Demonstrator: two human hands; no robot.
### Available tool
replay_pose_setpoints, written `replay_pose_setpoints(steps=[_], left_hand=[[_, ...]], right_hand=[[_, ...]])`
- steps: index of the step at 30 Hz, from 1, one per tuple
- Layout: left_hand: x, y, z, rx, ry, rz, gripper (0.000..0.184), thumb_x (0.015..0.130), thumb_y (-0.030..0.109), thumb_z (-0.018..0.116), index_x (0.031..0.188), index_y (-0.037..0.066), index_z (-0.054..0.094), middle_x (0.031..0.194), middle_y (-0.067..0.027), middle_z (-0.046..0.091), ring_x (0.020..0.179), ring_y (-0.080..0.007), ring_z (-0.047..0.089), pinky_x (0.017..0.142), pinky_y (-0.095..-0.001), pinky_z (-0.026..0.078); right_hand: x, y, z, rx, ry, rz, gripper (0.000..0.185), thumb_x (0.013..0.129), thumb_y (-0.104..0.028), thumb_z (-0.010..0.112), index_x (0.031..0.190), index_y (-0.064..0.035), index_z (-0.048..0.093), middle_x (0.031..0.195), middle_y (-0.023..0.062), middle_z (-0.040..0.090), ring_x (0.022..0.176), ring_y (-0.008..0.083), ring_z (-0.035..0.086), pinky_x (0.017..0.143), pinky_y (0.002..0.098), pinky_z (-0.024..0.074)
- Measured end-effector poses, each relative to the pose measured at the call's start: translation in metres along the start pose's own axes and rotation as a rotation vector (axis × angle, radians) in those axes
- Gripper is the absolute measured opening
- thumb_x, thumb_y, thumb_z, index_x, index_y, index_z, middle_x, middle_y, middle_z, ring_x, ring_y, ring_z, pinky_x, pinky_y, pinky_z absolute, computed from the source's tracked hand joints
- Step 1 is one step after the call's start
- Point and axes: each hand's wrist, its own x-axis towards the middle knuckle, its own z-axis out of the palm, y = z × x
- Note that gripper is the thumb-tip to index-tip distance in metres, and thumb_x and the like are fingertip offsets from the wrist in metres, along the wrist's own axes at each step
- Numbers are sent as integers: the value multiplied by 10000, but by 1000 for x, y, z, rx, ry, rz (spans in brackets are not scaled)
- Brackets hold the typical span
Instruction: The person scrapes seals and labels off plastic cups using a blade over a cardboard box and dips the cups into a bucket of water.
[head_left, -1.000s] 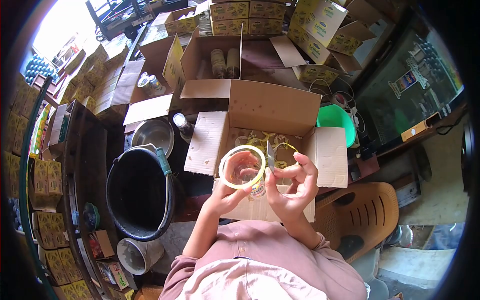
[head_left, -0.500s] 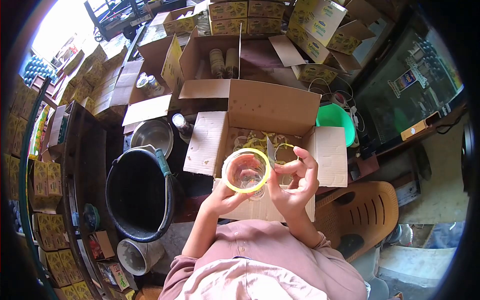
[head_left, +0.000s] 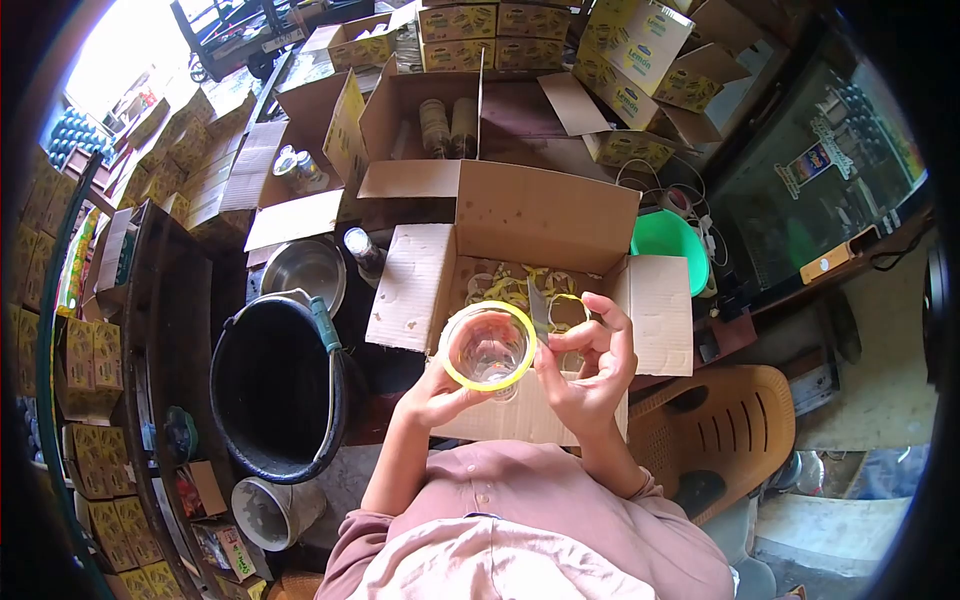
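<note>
My left hand (head_left: 436, 392) is wrapped round a clear cup (head_left: 487, 362) with a bright yellow rim, its mouth tilted toward me. In my right hand (head_left: 588, 372) is a knife (head_left: 539, 304); its blade points up and away beside the cup's rim, and its handle is mostly hidden by the fingers. A thin yellow ring-shaped strip (head_left: 553, 312) hangs by the right fingers. Below both hands stands an open cardboard box (head_left: 545, 215), with several yellow and clear strips (head_left: 512, 285) lying inside.
A black bucket (head_left: 226, 390) and a metal basin (head_left: 335, 262) stand to the left. At the right are a green tub (head_left: 690, 245) and a tan plastic chair (head_left: 735, 420). Another open carton (head_left: 385, 120) holding stacked cups (head_left: 434, 128) stands behind, near several yellow lemon-printed cartons (head_left: 460, 22).
The cup has shifted slightly left and down in my left hand. By my right hand, the yellow strip now shows as a wider loop. The knife stays close to the rim.
</note>
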Motion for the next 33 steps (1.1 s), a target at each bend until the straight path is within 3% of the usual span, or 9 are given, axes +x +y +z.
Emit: replay_pose_setpoints(steps=[8,11,17,20,26,33], left_hand=[[2,-4,0,5,11,-9,706,615,222,643,1225,-10,377,1143,-117,456,1052,-191,457,898,-323,362],[2,-8,-7,-12,-36,14,667,638,167,682,1217,11,387,1172,-105,409,1075,-191,431,913,-322,369],[6,-7,-4,167,-2,121,650,624,106,743,1172,17,404,1115,-100,424,1027,-165,452,863,-296,406],[5,-17,-2,-89,69,142,692,633,107,756,1191,20,355,1094,-94,395,988,-160,466,825,-295,428],[0,-30,-12,118,32,174,721,618,93,767,1186,28,328,1072,-73,336,961,-168,488,800,-291,448],[-4,-31,-10,-35,65,132,711,595,90,783,1153,53,344,1091,-79,374,995,-174,496,838,-312,440]], right_hand=[[3,5,2,-26,-24,-14,605,626,96,656,1163,39,383,677,48,578,651,104,592,631,191,467],[6,5,1,-46,-51,-44,600,629,95,653,1162,43,382,673,53,582,650,108,594,628,196,475],[7,5,4,-55,-64,-59,599,631,91,653,1162,46,380,671,58,583,646,107,593,628,194,474],[2,6,6,-35,-49,-28,597,631,89,656,1160,45,382,677,56,583,647,103,593,623,190,471],[1,4,7,-45,-49,6,595,632,86,663,1156,42,386,680,49,580,649,96,590,615,187,468],[4,6,4,4,-77,13,595,631,87,666,1155,44,387,676,47,578,635,93,584,610,187,467]])
